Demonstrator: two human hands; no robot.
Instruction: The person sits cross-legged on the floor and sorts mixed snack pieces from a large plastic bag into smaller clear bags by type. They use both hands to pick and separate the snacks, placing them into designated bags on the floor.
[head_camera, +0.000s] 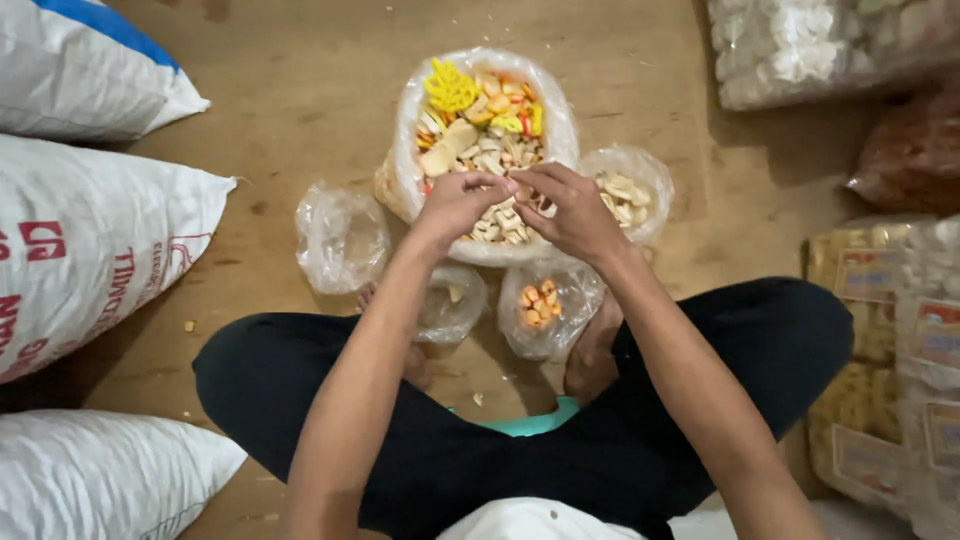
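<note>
Seated cross-legged on a brown floor, both hands over the big bag (404, 150) of mixed crackers at upper centre of the frame. Left hand (455, 205) curled, fingertips pinched together near the middle of the bag; right hand (575, 212) likewise curled, fingertips meeting the left's. Something small seems pinched between them, but cannot tell what, nor which hand has it.

Around the big bag, four small clear bags: one at centre left (340, 238), looking empty; one below the left hand (452, 300), a scrap or two inside; one at lower centre (545, 305) with orange pieces; one to the right (628, 190) with pale pieces. White sacks (90, 240) along the left edge, packed goods (880, 350) at right.

Best done, by the look of it, with a light pinch, since such crackers probably snap under pressure. Better to lift one piece clear of the heap before turning toward a small bag, keeping wrists high so sleeves of plastic stay unflattened. Worth matching kind to bag: orange to lower centre, pale to the right. Mouths of the small bags sag; likely easier with each rim propped open first.
</note>
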